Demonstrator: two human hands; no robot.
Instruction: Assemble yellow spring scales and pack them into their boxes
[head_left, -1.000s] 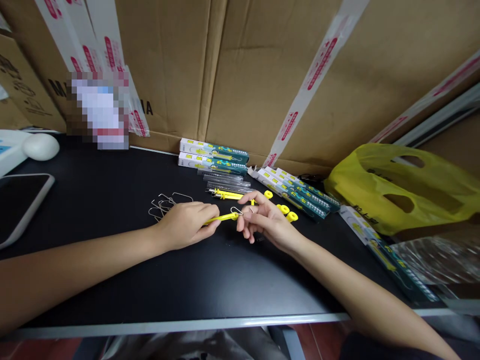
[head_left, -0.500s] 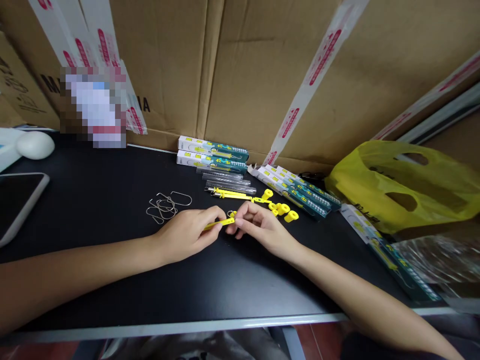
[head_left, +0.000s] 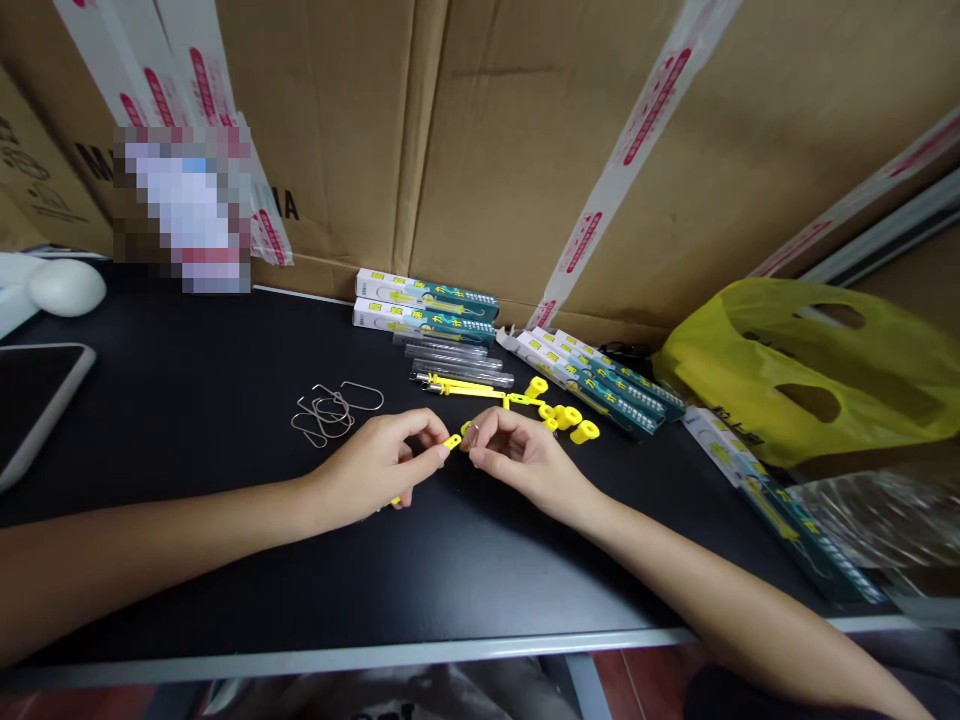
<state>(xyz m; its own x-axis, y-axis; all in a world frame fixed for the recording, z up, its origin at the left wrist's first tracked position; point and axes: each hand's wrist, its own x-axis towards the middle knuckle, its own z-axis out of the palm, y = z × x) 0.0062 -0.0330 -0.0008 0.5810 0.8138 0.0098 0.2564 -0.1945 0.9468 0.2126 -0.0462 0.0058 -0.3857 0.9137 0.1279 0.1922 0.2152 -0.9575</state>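
My left hand (head_left: pixel 390 455) is closed around a slim yellow plastic strip (head_left: pixel 452 441); one end pokes out past the fingertips and another bit shows below the palm. Just to its right, my right hand (head_left: pixel 517 450) pinches a small metal wire ring (head_left: pixel 472 431). A yellow piece shows behind that ring, and I cannot tell whether it is held. The strip's end and the ring are close but apart. Beyond the hands lie yellow plastic caps (head_left: pixel 566 417), yellow rods (head_left: pixel 469 388) with metal springs, and clear tubes (head_left: pixel 459 366). Bent wire hooks (head_left: pixel 326 412) are heaped left of my left hand.
Printed narrow boxes stand stacked (head_left: pixel 424 315) at the back and lie fanned (head_left: pixel 600 375) to their right. A yellow plastic bag (head_left: pixel 720 380) and another narrow box (head_left: pixel 780 500) are at the right. A phone (head_left: pixel 37 400) lies left. Large cardboard (head_left: pixel 495 150) stands behind the table.
My left hand has drawn slightly back, and the yellow strip has turned so less of it shows between the fingers. The wire ring in my right hand is now more visible.
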